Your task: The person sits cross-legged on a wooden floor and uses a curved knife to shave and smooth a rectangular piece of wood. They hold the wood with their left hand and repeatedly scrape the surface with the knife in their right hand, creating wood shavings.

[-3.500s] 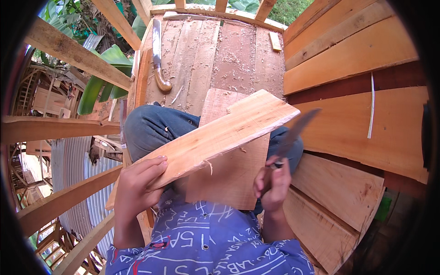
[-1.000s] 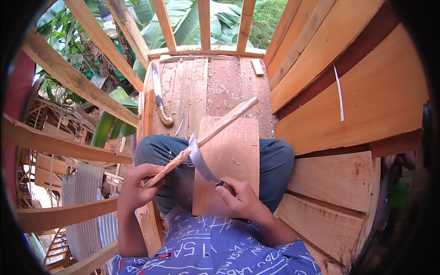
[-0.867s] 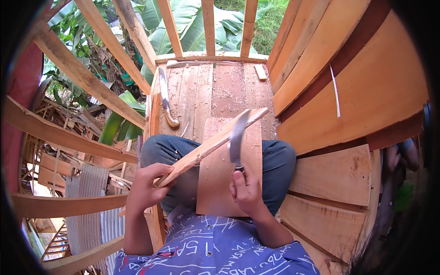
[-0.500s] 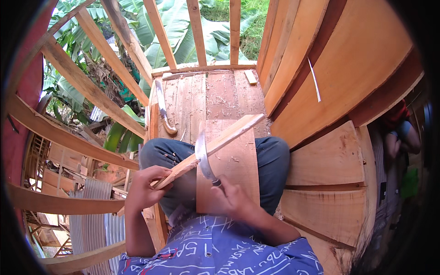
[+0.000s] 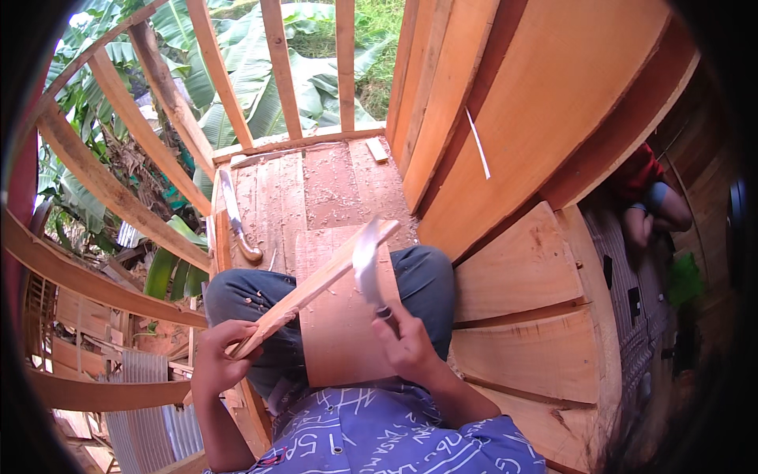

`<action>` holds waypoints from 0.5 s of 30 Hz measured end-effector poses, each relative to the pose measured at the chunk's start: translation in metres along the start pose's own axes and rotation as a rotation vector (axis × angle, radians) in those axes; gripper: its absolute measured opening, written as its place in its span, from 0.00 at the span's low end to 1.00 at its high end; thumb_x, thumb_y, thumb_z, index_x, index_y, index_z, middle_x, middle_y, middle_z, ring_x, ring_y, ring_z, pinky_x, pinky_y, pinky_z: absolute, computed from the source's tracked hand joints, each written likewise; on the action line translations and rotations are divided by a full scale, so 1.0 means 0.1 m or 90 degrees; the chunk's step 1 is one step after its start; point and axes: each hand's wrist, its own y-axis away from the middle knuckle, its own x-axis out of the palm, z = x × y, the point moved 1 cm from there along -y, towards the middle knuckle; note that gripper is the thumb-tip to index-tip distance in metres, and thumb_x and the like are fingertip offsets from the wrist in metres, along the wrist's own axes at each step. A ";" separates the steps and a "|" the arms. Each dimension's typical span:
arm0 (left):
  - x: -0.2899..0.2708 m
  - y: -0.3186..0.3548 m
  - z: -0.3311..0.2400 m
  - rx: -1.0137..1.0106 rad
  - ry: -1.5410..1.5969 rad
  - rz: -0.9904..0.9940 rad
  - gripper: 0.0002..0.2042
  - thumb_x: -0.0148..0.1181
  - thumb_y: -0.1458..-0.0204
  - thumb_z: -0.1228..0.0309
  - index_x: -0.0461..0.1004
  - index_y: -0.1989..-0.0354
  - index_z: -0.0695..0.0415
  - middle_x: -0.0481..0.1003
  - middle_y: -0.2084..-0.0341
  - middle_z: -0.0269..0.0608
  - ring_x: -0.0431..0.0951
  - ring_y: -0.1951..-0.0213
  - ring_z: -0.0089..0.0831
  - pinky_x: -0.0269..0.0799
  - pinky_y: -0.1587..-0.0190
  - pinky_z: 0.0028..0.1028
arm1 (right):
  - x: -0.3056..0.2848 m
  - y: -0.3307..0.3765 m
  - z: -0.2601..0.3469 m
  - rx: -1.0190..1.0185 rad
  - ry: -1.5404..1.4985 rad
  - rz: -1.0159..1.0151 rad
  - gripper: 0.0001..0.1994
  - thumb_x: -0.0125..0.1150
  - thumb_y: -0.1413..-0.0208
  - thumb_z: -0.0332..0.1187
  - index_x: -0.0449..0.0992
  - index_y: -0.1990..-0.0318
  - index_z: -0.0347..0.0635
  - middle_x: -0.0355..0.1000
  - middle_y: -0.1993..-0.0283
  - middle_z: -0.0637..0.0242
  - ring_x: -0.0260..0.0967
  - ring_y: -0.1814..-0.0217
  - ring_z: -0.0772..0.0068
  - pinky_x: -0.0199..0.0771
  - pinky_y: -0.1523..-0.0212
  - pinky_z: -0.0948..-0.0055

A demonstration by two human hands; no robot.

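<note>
My left hand (image 5: 217,359) grips the near end of a narrow wooden board (image 5: 316,286) that slants up to the right across my lap. In my right hand (image 5: 407,345) is a large knife (image 5: 365,263); its pale blade stands up against the board's upper edge near the far end. A wider flat board (image 5: 341,332) lies on my knees under both. I sit on a plank floor (image 5: 332,186) strewn with wood shavings.
A saw with a wooden handle (image 5: 237,221) lies on the floor at the left edge. A small wood block (image 5: 377,150) sits at the far end. Plank walls (image 5: 537,142) rise on the right, open wooden railings (image 5: 150,118) on the left. Another person (image 5: 651,201) sits beyond the wall at right.
The blade has travelled up the narrow board from near its middle toward the far end. My head has tilted, showing more of the railings and leaves.
</note>
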 end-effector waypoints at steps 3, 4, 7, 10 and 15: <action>0.08 -0.10 -0.06 -0.032 0.001 0.000 0.16 0.67 0.65 0.84 0.79 0.63 0.65 0.81 0.64 0.49 0.83 0.61 0.38 0.79 0.56 0.31 | 0.01 -0.05 -0.07 0.181 -0.175 -0.065 0.10 0.50 0.36 0.33 0.70 0.55 0.35 0.64 0.78 0.71 0.65 0.77 0.73 0.67 0.72 0.71; 0.12 -0.14 -0.07 -0.024 -0.015 0.006 0.16 0.67 0.65 0.84 0.78 0.63 0.65 0.81 0.64 0.49 0.83 0.61 0.37 0.79 0.56 0.31 | 0.15 0.00 -0.14 0.059 0.025 -0.020 0.10 0.51 0.35 0.34 0.69 0.55 0.35 0.69 0.78 0.65 0.68 0.77 0.69 0.70 0.70 0.67; 0.13 -0.15 -0.02 -0.031 0.003 0.022 0.16 0.66 0.64 0.86 0.78 0.63 0.65 0.81 0.62 0.49 0.82 0.60 0.36 0.80 0.54 0.33 | 0.31 0.15 -0.16 0.024 0.227 0.213 0.14 0.51 0.35 0.36 0.68 0.50 0.33 0.75 0.70 0.51 0.73 0.73 0.64 0.72 0.67 0.61; 0.04 -0.07 -0.06 -0.055 0.061 0.016 0.17 0.65 0.65 0.88 0.78 0.62 0.64 0.80 0.60 0.49 0.82 0.57 0.37 0.79 0.52 0.34 | 0.02 -0.01 -0.17 0.045 0.104 0.096 0.15 0.50 0.34 0.37 0.65 0.49 0.32 0.74 0.71 0.50 0.72 0.74 0.63 0.72 0.67 0.60; 0.00 -0.12 0.01 0.009 0.001 0.013 0.17 0.68 0.65 0.85 0.77 0.62 0.65 0.80 0.61 0.50 0.82 0.59 0.39 0.78 0.54 0.32 | 0.23 0.12 -0.14 0.106 -0.051 0.086 0.14 0.50 0.34 0.36 0.65 0.49 0.34 0.69 0.77 0.58 0.66 0.80 0.74 0.66 0.78 0.70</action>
